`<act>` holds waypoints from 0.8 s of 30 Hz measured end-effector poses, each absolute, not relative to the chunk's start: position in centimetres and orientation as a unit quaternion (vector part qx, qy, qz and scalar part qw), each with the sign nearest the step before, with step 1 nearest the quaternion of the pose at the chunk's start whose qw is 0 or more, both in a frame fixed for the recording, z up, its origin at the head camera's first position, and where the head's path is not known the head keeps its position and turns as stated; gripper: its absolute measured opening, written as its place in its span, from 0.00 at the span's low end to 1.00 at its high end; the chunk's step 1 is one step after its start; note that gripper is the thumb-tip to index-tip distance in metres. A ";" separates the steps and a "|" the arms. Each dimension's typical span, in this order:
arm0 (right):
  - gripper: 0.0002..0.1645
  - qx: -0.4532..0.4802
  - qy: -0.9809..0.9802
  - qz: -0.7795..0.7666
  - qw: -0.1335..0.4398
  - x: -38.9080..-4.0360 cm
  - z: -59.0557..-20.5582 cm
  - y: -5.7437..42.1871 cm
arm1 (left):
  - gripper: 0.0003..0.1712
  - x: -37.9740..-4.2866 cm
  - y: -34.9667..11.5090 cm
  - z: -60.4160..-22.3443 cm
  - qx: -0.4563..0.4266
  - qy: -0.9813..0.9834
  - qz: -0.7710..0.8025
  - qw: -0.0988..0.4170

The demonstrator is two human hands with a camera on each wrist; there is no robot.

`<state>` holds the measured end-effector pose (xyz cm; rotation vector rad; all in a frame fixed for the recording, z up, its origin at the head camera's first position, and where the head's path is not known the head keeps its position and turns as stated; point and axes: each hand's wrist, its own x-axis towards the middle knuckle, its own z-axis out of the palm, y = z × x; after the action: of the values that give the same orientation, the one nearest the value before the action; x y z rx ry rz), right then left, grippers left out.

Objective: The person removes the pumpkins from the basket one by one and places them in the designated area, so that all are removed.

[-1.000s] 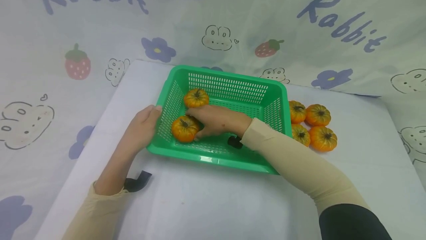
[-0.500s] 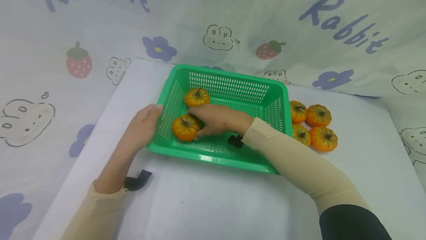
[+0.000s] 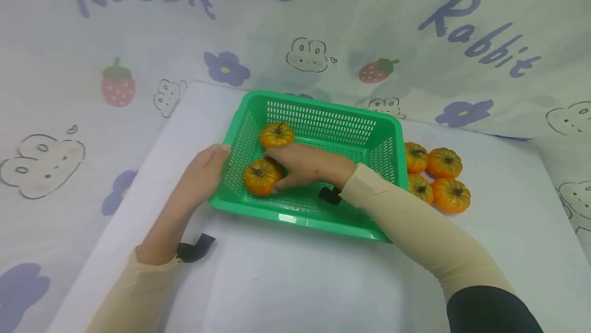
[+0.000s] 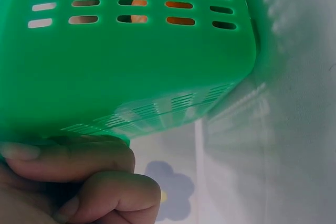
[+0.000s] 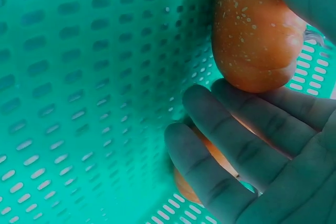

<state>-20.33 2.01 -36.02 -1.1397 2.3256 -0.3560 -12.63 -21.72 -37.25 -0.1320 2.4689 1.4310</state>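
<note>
- We see a rabbit-print cloth (image 3: 341, 15) behind a white table (image 3: 300, 281).
- On the table we have a green perforated plastic basket (image 3: 323, 226).
- We see the left hand (image 3: 203, 174) pinching the basket's left rim, thumb on top.
- Inside, we see the right hand (image 3: 307, 166) pinching the near pumpkin (image 3: 259, 178) between thumb and fingers.
- We find the far pumpkin (image 3: 276, 135) just behind it, and four pumpkins (image 3: 444, 162) grouped right of the basket.

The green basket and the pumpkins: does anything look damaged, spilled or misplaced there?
Nothing stands out: the green plastic basket sits upright, two pumpkins are inside it, four others sit grouped beside it, and no damage shows.
</note>
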 end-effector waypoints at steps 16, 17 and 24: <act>0.49 -0.411 0.871 -0.133 0.233 -18.6 -31.2 5.2 | 0.37 -12.3 -21.5 -37.2 -0.042 0.872 0.470 0.128; 0.49 -0.408 0.873 -0.134 0.232 -18.4 -30.8 5.6 | 0.37 -12.3 -21.5 -37.2 -0.043 0.871 0.471 0.129; 0.46 -0.396 0.886 -0.130 0.204 -17.1 -28.6 8.9 | 0.38 -12.2 -21.5 -37.1 -0.044 0.871 0.472 0.131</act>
<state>-17.09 8.88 -28.59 -1.1039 2.4723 -0.3619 -12.24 -21.49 -37.10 -0.1288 2.5289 1.3713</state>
